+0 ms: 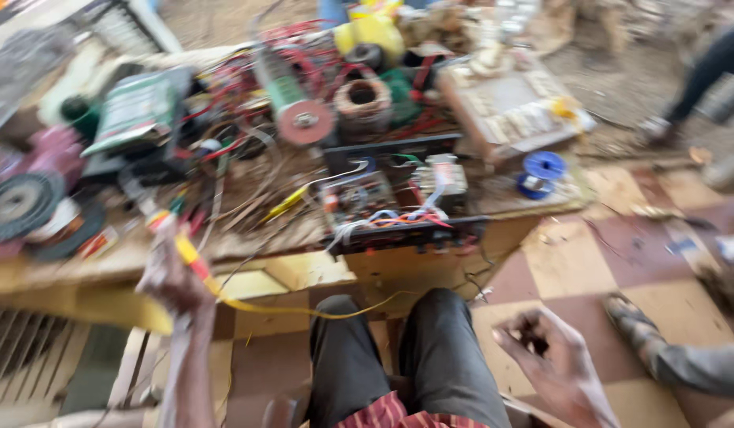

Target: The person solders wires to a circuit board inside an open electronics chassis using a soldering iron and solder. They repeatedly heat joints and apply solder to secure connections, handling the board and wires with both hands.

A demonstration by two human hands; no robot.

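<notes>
Yellow probe (188, 257), thin yellow lead trailing, left hand (170, 277) pinching.

Whole frame smeared by motion blur. Left hand (170, 273) blurred, grip on yellow-red tool (188, 255) hard to read. Right hand (553, 361) smudged, fingers curled, contents cannot tell. Open circuit chassis (394, 202) parts indistinct. Grinding discs (18, 206) cut by left edge. Surface (287, 269) back clutter unreadable tangle. Another person's sandalled foot (632, 321) and leg run off right edge.
</notes>
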